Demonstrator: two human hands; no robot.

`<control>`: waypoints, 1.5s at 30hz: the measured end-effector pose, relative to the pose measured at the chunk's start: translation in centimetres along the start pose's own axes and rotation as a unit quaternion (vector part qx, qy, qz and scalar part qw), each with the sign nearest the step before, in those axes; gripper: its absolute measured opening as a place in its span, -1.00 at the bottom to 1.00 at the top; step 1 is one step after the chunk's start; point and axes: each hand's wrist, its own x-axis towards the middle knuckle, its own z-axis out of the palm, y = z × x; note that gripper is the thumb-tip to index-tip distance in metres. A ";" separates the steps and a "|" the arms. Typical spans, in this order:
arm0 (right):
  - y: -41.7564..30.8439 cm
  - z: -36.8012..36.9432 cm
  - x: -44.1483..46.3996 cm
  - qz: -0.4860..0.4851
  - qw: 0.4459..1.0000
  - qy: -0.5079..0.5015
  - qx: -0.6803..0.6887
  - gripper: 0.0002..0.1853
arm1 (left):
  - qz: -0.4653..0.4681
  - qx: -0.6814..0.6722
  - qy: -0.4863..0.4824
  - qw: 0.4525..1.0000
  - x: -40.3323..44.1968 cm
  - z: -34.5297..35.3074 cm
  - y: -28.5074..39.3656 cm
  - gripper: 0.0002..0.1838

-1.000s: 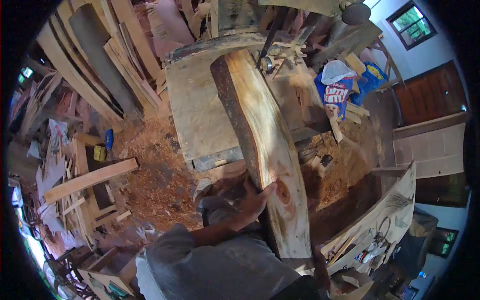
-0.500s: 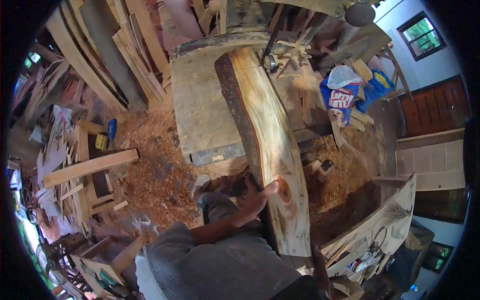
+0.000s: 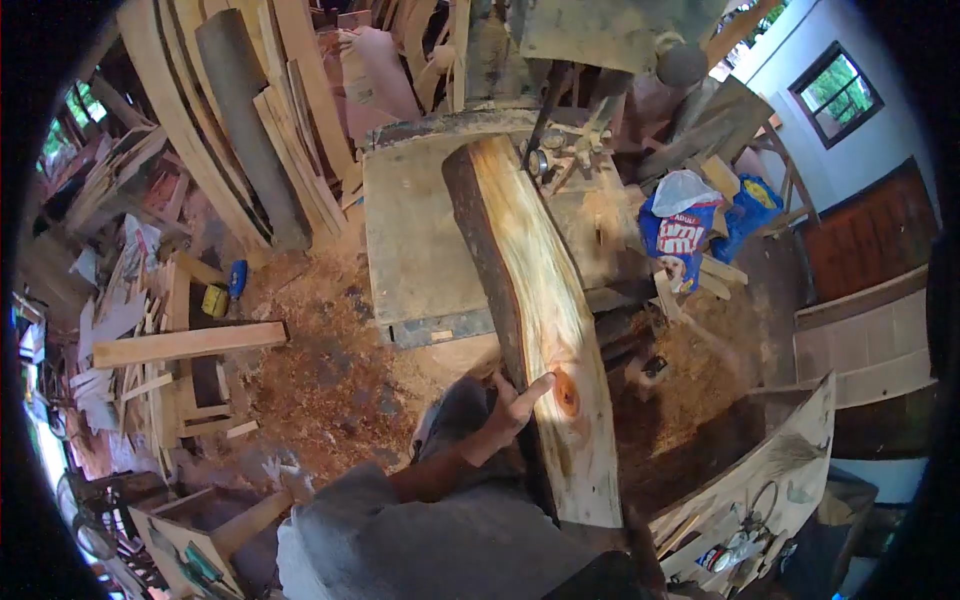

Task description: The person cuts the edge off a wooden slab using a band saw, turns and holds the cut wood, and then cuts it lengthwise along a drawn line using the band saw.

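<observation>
A long, thick wood slab (image 3: 545, 290) with dark bark along its left edge stretches from my body out over the flat machine table (image 3: 420, 250). Its far end lies beside a dark upright bar on the table, and a reddish knot shows near its close end. My left hand (image 3: 513, 408) grips the bark edge, thumb on the top face by the knot, fingers down the side. Dark and in shadow, my right hand (image 3: 640, 540) is at the slab's near right corner; its fingers cannot be made out.
Tall boards (image 3: 245, 120) lean at the back left. A loose beam (image 3: 190, 343) lies across scrap wood at left. Sawdust (image 3: 320, 340) covers the floor. A blue printed bag (image 3: 680, 235) stands right of the table, and a wooden panel (image 3: 760, 480) rises at lower right.
The camera view has tilted up, so the scene sits lower in the picture. My foot, visible before beside the table, is now hidden. The left hand keeps its hold on the slab.
</observation>
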 end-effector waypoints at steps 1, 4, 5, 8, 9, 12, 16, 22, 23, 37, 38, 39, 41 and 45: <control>-0.5 0.0 -0.1 0.001 1.000 0.004 -0.001 -0.14 | 0.063 0.020 -0.040 0.997 1.1 -0.9 -2.1 -0.22; -0.3 0.1 -1.1 0.016 1.000 0.007 -0.010 -0.16 | 0.057 0.003 -0.067 0.996 1.5 -1.8 -3.0 -0.22; -0.3 0.1 -1.5 0.021 1.000 0.010 -0.011 -0.16 | -0.006 -0.033 -0.062 0.997 1.5 -1.6 -3.0 -0.21; 0.4 0.0 -3.4 0.035 0.999 0.009 -0.017 -0.17 | 0.018 -0.011 0.010 1.000 2.2 -2.0 -6.8 -0.18; 0.5 -0.1 -3.6 0.035 0.999 0.009 -0.016 -0.18 | 0.037 0.004 0.045 0.998 2.2 -2.2 -8.1 -0.17; 2.0 -0.6 -4.0 0.033 0.999 0.009 -0.007 -0.19 | -0.043 -0.015 0.047 0.998 1.0 -0.6 -3.5 -0.16; 4.3 -1.0 -1.5 0.015 1.000 0.007 0.010 -0.20 | -0.042 -0.040 0.022 0.998 1.1 0.7 -1.7 -0.17; -12.8 -1.7 -7.3 -0.009 0.996 0.033 0.082 -0.26 | -0.023 -0.005 0.051 0.998 2.1 1.2 -6.0 -0.06; -10.2 -2.3 -5.5 -0.022 0.997 0.014 0.067 -0.25 | -0.035 -0.006 0.075 0.997 1.7 2.0 -4.8 -0.03; -2.3 -3.3 -1.7 -0.071 0.996 -0.013 0.058 -0.14 | -0.056 -0.007 0.067 0.996 1.5 2.5 -2.8 0.05; -2.5 -3.2 -1.7 -0.068 0.996 -0.014 0.059 -0.14 | -0.059 -0.005 0.068 0.996 1.9 2.2 -3.5 0.05; -2.5 -3.3 -1.9 0.022 0.999 0.017 -0.021 -0.28 | -0.030 0.020 0.065 0.997 2.4 1.7 -4.8 0.04; -1.1 -3.5 -2.6 0.121 0.987 0.044 -0.099 -0.41 | -0.010 0.048 0.060 0.997 2.2 1.4 -5.6 0.03; 2.6 -4.3 0.7 0.059 0.996 0.000 -0.064 -0.40 | -0.053 0.028 0.074 0.995 1.9 2.2 -4.7 0.03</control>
